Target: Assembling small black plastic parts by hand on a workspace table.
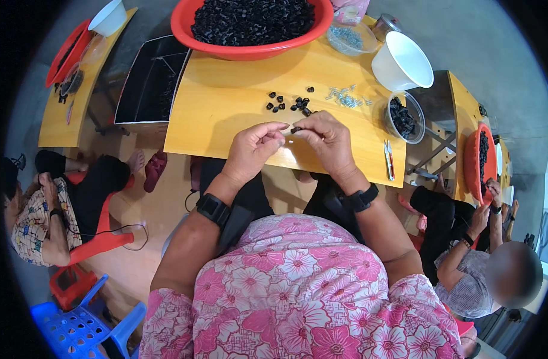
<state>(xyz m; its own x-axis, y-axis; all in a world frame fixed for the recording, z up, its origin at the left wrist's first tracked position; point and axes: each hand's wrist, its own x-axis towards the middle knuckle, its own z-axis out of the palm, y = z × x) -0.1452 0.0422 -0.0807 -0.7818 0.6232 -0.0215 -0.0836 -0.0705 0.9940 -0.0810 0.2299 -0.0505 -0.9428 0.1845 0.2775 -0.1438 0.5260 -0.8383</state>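
Pinching 1 small black part [295,130] in its fingertips, the right hand [327,139] holds it just right of the left hand [255,147], whose fingertips sit narrowly apart, perhaps gripping something, I cannot tell, the part's long axis being too small to judge.

Passable leftward over the yellow rectangular tabletop [208,110]; obstructed just ahead by scattered small black cylindrical pieces [304,103], farther off by the wide red plastic basin [250,53], rightward by thin silver metal pins [345,99].
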